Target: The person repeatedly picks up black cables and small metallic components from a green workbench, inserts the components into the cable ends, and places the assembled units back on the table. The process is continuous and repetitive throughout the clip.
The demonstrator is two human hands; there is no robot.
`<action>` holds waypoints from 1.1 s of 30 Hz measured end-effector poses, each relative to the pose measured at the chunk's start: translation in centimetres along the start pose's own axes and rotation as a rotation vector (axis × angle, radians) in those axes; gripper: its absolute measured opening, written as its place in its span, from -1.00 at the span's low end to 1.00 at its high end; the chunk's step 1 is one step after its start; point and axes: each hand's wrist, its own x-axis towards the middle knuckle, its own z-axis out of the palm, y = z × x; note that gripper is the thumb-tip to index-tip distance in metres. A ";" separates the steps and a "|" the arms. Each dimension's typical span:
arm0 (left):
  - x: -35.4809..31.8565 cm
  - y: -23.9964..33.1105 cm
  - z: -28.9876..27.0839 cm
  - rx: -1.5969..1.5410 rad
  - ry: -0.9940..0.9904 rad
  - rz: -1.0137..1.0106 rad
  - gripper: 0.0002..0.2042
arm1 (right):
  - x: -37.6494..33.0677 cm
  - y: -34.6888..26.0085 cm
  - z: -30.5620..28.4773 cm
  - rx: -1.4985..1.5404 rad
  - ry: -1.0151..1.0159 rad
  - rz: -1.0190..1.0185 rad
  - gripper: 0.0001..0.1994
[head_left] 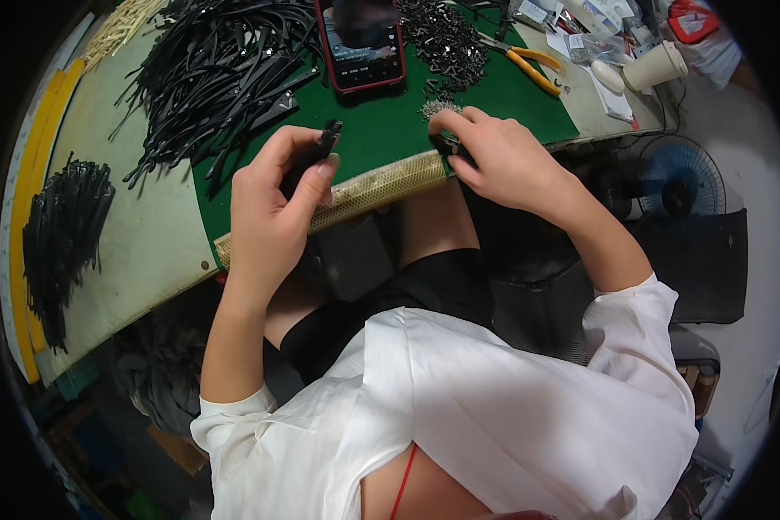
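My left hand (273,195) is closed around a black strap end (328,137), pinched between thumb and fingers above the table's front edge. Most of that strap is hidden in my palm. The fingers of my right hand (507,156) are bent and pressed together on a small black piece (451,146), whose kind I cannot make out. Just beyond those fingertips lies a little heap of tiny silvery parts (439,108). Below both hands, a gold mesh-patterned strip (377,191) runs along the table edge. A green mat (373,130) covers the work surface.
Many black straps (225,69) are piled at the back left, with another bundle (65,234) at far left. A phone (362,52) stands behind my hands, beside a heap of small black pieces (446,48). Orange-handled pliers (533,69), a pale cup (654,68) and a fan (680,178) are rightward.
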 end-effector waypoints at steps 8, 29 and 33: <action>-0.3 1.0 1.3 0.472 0.224 0.355 -0.80 | 0.2 -0.2 -0.3 -0.007 0.007 -0.023 -0.69; -0.2 0.3 1.5 0.653 0.243 0.662 -0.69 | -0.9 -7.9 0.4 1.348 0.037 0.070 -0.74; -0.2 0.2 1.1 0.710 0.175 0.580 -0.71 | -0.2 -8.1 3.3 0.651 0.462 -0.126 -0.61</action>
